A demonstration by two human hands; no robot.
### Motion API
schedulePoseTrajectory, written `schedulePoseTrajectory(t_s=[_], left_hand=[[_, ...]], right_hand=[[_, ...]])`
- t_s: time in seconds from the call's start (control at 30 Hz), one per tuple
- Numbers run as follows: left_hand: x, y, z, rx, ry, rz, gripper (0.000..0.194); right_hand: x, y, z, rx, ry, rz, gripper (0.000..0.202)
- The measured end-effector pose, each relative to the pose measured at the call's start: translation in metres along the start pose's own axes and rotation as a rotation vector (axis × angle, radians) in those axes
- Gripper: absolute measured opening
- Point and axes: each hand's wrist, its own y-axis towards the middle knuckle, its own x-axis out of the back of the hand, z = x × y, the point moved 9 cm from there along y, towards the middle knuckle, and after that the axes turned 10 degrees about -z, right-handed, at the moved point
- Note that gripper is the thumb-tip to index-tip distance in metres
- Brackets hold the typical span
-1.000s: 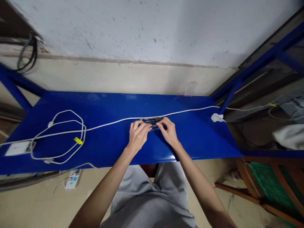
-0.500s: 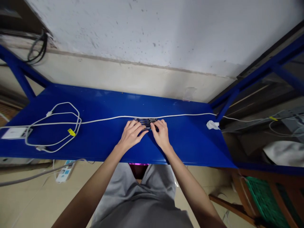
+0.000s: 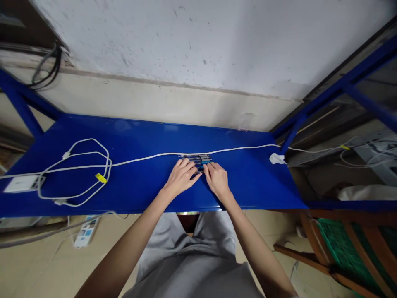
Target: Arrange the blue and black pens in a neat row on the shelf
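Observation:
Several dark pens [image 3: 201, 157] lie side by side on the blue shelf top [image 3: 149, 136], just in front of a long white cable. At their left end, my left hand [image 3: 183, 176] has its fingers curled onto them, with the thumb at the near side. My right hand [image 3: 218, 179] grips the near pens at the right end, fingers bent and pressed together. A bit of light blue shows on the pens between the hands. Both hands cover part of the pens, so their ends are partly hidden.
The white cable [image 3: 142, 158] crosses the whole shelf; a looped white cord [image 3: 108, 159] with a yellow tag and a white box [image 3: 23, 184] are at left. Crumpled white tissue [image 3: 277, 158] sits at right. Blue posts [image 3: 293, 134] rise at the ends. Below left is a power strip [image 3: 86, 231].
The view has shifted slightly. My right hand has slid down and toward me along the pens, baring more of their right ends. My left hand stays at the left end.

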Motion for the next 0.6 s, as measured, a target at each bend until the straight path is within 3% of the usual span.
schedulePoseTrajectory(t_s=[0.17,0.4,0.6], left_hand=[[-0.001,-0.002,0.004,0.020,-0.041,0.011,0.020],[-0.006,-0.004,0.011,0.063,-0.041,0.048,0.012],[-0.006,-0.001,0.019,0.192,-0.019,0.047,0.028]], right_hand=[[-0.001,0.009,0.007,0.065,-0.077,-0.026,0.040],[-0.002,0.009,0.000,0.012,-0.076,-0.037,0.036],[0.000,0.010,-0.008,-0.056,-0.040,-0.077,0.034]])
